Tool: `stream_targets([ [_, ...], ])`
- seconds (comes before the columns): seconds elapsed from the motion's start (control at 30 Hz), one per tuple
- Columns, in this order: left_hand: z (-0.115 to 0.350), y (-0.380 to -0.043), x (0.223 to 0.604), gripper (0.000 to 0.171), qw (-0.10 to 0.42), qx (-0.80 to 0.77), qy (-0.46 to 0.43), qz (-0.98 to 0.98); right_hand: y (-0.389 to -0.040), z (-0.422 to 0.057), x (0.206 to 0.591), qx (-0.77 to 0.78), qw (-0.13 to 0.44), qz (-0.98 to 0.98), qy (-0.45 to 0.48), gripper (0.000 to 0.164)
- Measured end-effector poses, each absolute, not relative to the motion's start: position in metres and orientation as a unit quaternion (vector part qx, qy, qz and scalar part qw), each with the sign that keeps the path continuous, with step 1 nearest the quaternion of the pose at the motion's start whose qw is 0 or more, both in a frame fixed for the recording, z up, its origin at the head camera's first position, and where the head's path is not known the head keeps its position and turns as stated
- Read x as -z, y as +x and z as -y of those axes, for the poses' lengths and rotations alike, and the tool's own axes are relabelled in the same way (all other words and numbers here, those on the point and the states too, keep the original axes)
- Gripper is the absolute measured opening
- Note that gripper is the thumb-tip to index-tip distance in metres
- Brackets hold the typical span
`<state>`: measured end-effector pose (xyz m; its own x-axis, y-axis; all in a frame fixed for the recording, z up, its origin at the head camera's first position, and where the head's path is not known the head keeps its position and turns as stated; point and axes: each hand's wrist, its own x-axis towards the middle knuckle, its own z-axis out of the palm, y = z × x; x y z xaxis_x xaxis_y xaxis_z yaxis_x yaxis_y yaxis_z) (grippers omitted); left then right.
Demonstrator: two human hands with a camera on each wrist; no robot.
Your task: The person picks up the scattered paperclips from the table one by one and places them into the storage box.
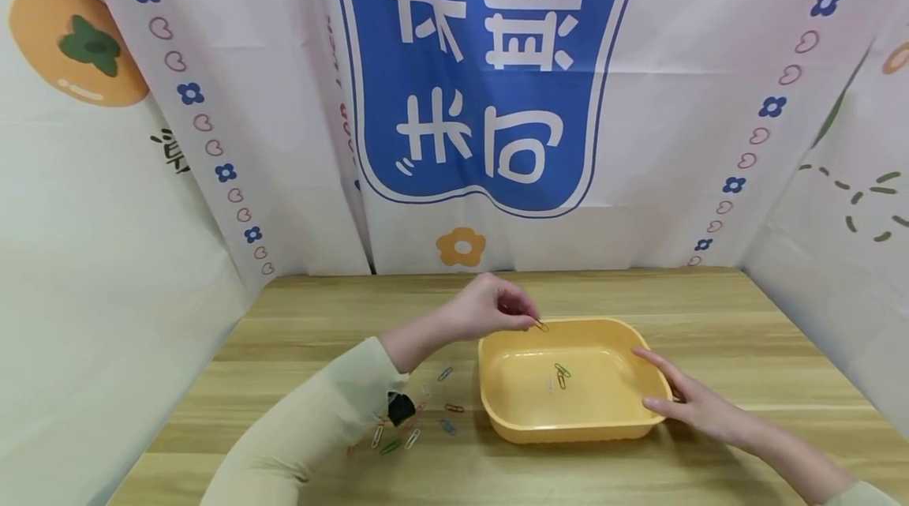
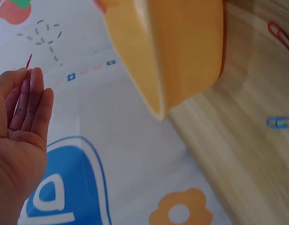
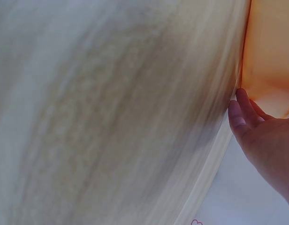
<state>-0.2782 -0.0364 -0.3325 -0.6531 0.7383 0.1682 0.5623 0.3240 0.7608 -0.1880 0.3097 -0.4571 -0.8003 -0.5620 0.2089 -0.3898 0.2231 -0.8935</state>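
Note:
My left hand (image 1: 497, 307) pinches a red paper clip (image 1: 542, 325) between thumb and fingertips, above the far left rim of a yellow plastic basin (image 1: 575, 433). In the left wrist view the clip (image 2: 29, 61) sticks up from the fingertips as a thin red sliver. Inside the basin lie a green paper clip (image 1: 562, 369), a reddish one (image 1: 562, 382) and a faint whitish one (image 1: 550, 384). At the basin's right end my right hand (image 1: 699, 405) grips the rim, thumb and index finger over the edge; the right wrist view shows fingers (image 3: 250, 115) against its outside.
Left of the basin, several loose paper clips lie scattered on the wooden table (image 1: 319, 309), among them a blue one (image 1: 445, 373), a red one (image 1: 454, 408) and a green one (image 1: 390, 447). My left sleeve (image 1: 319, 403) partly covers them. A printed white cloth (image 1: 675, 174) stands behind the table.

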Motion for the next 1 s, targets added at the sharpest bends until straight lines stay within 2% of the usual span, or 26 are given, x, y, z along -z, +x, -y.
stream_targets([
  [0.53,-0.022,-0.294,0.368,0.004,0.120,-0.333,0.451,-0.820,-0.189,-0.311,0.459,0.543,0.068,-0.777,-0.311,0.067],
  [1.0,-0.036,-0.292,0.384,0.005,0.125,-0.266,0.481,-0.826,-0.189,-0.307,0.459,0.543,0.065,-0.774,-0.320,0.066],
])
